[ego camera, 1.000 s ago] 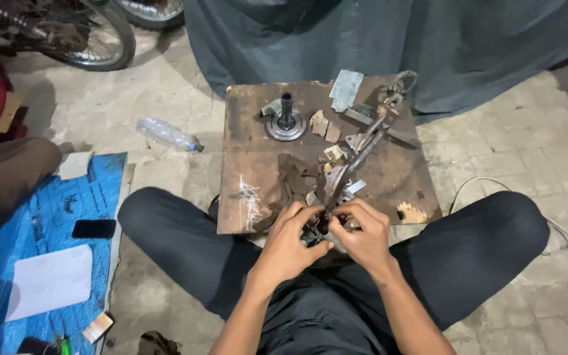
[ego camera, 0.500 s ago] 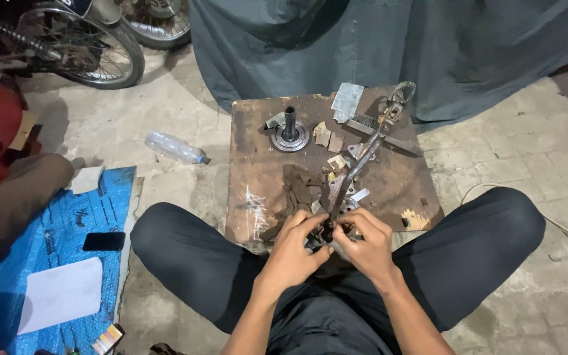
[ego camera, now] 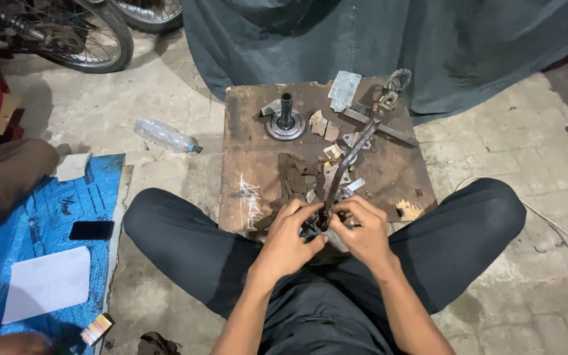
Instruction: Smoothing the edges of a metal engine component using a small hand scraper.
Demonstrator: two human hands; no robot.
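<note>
Both the left hand (ego camera: pixel 290 240) and the right hand (ego camera: pixel 361 231) grip the near end of a long bent metal lever (ego camera: pixel 344 164). The lever stretches away across the rusty tabletop (ego camera: pixel 251 151), past a round hub with a shaft (ego camera: pixel 285 121).

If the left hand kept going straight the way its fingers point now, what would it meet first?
The left hand points up and to the right, at the near end of the metal lever it already grips. Just past that are the right hand fingers, so probably those next, though depth is unclear.

Both hands (ego camera: pixel 327 233) cover the lever's (ego camera: pixel 350 154) near end; bicycle wheel (ego camera: pixel 80 39) cut off at top edge
</note>
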